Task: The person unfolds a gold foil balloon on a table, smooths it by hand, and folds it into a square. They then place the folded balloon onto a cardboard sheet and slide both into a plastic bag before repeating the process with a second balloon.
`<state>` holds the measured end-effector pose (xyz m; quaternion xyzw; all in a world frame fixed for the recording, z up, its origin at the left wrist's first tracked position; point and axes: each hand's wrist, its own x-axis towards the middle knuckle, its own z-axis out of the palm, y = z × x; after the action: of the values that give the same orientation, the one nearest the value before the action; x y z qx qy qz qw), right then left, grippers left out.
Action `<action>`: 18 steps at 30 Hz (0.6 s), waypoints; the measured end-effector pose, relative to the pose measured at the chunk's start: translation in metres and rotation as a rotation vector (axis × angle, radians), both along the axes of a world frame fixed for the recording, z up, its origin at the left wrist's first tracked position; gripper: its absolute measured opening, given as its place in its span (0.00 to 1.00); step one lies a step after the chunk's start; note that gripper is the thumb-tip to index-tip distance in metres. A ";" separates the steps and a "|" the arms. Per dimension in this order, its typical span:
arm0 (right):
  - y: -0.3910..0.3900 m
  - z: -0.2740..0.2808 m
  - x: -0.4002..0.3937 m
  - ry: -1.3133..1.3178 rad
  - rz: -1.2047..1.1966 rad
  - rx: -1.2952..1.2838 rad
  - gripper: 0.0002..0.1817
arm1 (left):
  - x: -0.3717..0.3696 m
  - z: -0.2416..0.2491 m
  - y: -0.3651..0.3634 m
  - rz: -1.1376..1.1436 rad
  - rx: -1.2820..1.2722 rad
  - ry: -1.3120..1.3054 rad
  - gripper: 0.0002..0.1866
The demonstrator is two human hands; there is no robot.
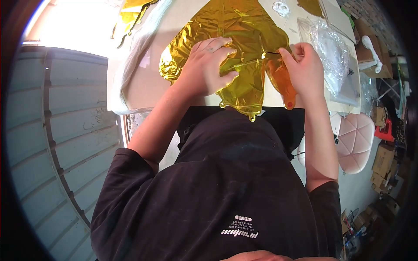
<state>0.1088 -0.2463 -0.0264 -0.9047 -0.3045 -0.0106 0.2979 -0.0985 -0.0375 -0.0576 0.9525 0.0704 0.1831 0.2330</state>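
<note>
A shiny gold foil balloon (pixel 244 32) lies flat on the pale table, its lower tabs reaching past the near edge. My left hand (pixel 209 65) rests on its left-middle part, fingers spread over the creased foil. At the balloon's right side, my right hand (pixel 305 67) is closed, thumb and forefinger pinched at the foil edge beside a short dark line. Just below those fingers an orange translucent foil piece (pixel 278 80) with a round red spot at its lower end lies against the table edge.
Crumpled clear plastic bags (pixel 326 56) lie on the table's right side. A white coil (pixel 281 8) sits at the back. Pale strands (pixel 137 54) run down the left side. A pink quilted stool (pixel 355 143) stands right of the table, with cardboard boxes (pixel 383 158) beyond.
</note>
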 end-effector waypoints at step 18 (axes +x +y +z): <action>0.061 0.006 0.050 0.232 0.104 -0.453 0.29 | 0.000 -0.003 0.002 0.012 0.030 0.002 0.30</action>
<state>0.1587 -0.1857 -0.0202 -0.9266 -0.3089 0.1772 0.1207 -0.0985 -0.0353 -0.0601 0.9557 0.0737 0.1844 0.2173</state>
